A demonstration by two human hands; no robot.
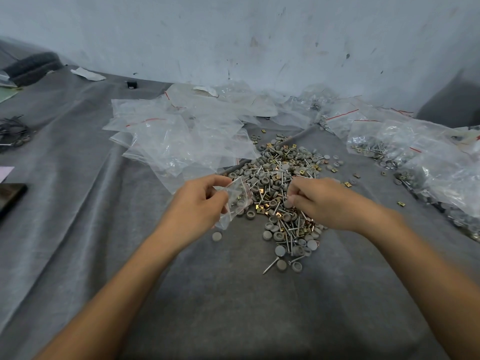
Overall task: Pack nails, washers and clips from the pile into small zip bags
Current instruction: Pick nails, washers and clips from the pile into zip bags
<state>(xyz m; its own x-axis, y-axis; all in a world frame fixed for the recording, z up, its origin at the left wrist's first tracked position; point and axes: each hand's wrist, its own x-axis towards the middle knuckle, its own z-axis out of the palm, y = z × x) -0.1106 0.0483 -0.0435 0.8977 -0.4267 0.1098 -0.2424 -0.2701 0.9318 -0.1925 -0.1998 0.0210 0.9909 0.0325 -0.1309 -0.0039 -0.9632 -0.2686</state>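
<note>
The left hand (197,203) pinches a small zip bag (235,201) between thumb and fingers; some nails and grey washers are already inside it. The bag is at 9 o'clock of the pile (280,172), touching its edge. The right hand (327,203) is on the pile with fingertips drawn close together; if they hold a piece, I cannot tell. Empty bags (168,136) lie at 11 o'clock of the pile, filled bags (415,157) at 2 o'clock, all on a grey cloth (233,294).

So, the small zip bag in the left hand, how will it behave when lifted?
Probably floppy: the small zip bag is thin clear film and creases in the left hand. It likely sags, since some parts lie inside. It may slip: the film looks glossy.
</note>
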